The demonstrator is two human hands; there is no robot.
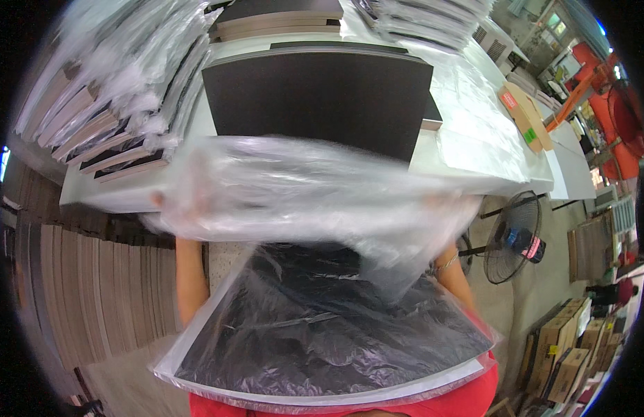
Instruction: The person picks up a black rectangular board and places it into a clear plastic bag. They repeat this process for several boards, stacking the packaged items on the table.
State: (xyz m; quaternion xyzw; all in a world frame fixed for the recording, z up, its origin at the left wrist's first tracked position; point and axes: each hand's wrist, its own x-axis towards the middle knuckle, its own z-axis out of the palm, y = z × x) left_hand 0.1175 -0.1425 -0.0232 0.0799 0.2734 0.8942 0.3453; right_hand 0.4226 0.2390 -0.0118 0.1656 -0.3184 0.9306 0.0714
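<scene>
A large clear plastic bag (315, 187) stretches across the middle, its upper part smeared by motion. My left hand (190, 198) grips it at one side, seen dimly through the film. At the other side my right hand (443, 201) holds the bag too, blurred and mostly covered. The bag's lower part encloses a flat black panel (322, 333) with a white edge, which lies tilted against my red shirt. Just beyond my hands, a bare black panel (315, 97) rests on the white table (468, 149).
Plastic-wrapped panels (120, 90) are piled at the left, and another wrapped stack (433, 21) stands far right. Further panels (280, 21) lie at the back. Below left, many boards (100, 292) stand on edge. A black fan (520, 240) and cardboard boxes (558, 347) are to the right.
</scene>
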